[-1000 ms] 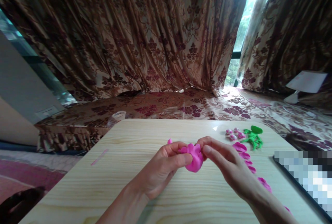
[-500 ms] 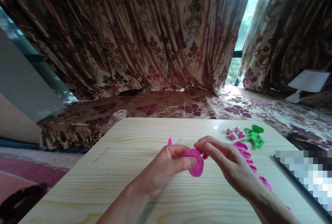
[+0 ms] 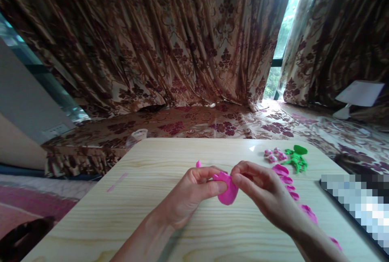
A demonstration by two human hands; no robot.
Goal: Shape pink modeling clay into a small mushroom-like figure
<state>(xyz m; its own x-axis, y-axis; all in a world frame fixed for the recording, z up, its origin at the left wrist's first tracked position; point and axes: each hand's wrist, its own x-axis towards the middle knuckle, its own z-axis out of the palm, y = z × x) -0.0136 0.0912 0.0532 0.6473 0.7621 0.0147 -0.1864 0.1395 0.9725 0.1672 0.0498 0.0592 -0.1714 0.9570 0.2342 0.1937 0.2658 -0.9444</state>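
Note:
A flattened pink piece of modelling clay (image 3: 228,195) with a ruffled upper edge is held above the table. My left hand (image 3: 191,191) pinches it between thumb and fingers from the left. The thumb and fingertips of my right hand (image 3: 261,187) are closed on its upper right edge. Just behind my left hand stands a small pointed pink clay piece (image 3: 198,164). Several pink clay petals (image 3: 280,170) lie in a line beside and beyond my right forearm.
At the table's (image 3: 100,221) far right are green clay parts (image 3: 298,159) and several pink-and-white clay balls (image 3: 272,158). A thin pink strip (image 3: 117,182) lies at left. A dark-edged, pixelated flat object (image 3: 355,213) sits at right. A white lamp (image 3: 358,94) stands beyond.
My right fingertips have come down onto the pink clay's edge, closing the small gap. The clay has turned slightly in my left hand, showing more of its broad face.

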